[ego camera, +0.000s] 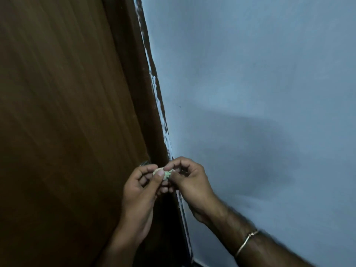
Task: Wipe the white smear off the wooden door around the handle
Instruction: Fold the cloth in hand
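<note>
From my head camera, both my hands meet low in the middle of the frame, right in front of the door's edge. My left hand (140, 186) pinches a small pale wad (163, 172), whitish with a green tinge, between thumb and forefinger, the other fingers curled under; my right hand (189, 180) pinches the same wad from the other side with its fingertips, so the two hands touch around it. It is too small and blurred for me to tell whether it is cloth, paper or sponge. The wooden door (63, 112) fills the left half of the frame, dark brown with long slanting grain. A glint of metal (145, 163) shows just above my left knuckles, probably part of the handle, mostly hidden by my hand. I cannot make out a white smear on the door face around it. White paint streaks (157, 97) run along the door frame (138, 87) where it meets the blue-grey wall (260, 74), from the top centre down to my hands. The wall takes up the whole right half. A thin metal bangle (246, 242) sits on my right wrist at lower right.
</note>
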`<state>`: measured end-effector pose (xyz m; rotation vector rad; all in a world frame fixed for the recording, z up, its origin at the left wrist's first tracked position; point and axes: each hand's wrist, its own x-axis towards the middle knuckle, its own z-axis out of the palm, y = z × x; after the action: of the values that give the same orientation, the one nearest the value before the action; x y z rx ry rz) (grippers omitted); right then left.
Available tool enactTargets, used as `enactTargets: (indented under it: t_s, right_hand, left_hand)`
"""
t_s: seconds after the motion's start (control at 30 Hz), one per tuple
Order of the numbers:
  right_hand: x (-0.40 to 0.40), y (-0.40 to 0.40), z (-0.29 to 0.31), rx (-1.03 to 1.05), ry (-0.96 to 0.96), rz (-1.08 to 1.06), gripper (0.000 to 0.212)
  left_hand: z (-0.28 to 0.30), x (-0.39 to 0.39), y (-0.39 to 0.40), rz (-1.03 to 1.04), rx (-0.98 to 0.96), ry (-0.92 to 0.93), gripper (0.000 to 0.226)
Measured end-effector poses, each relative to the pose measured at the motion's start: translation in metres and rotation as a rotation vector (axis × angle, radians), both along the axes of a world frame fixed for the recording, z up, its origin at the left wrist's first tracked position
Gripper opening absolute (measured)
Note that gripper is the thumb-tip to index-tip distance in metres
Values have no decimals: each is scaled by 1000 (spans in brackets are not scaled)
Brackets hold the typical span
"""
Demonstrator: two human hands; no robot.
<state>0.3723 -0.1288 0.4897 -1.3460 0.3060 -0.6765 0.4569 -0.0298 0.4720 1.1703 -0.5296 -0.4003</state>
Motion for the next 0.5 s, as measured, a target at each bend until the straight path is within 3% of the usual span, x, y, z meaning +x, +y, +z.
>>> enactTargets:
  t_s: [0.2, 0.4, 0.5]
  right_hand:
    - [-21, -11, 6, 173, -130, -17, 27]
    - [-39, -10, 0, 82, -55, -192, 11]
    - [-47, -11, -5, 64, -52, -286, 21]
  left_hand:
    - [14, -12, -22, -43, -28, 11, 24]
    - [10, -24, -31, -123, -19, -34, 33]
    - [7, -29, -37, -146, -42, 47, 34]
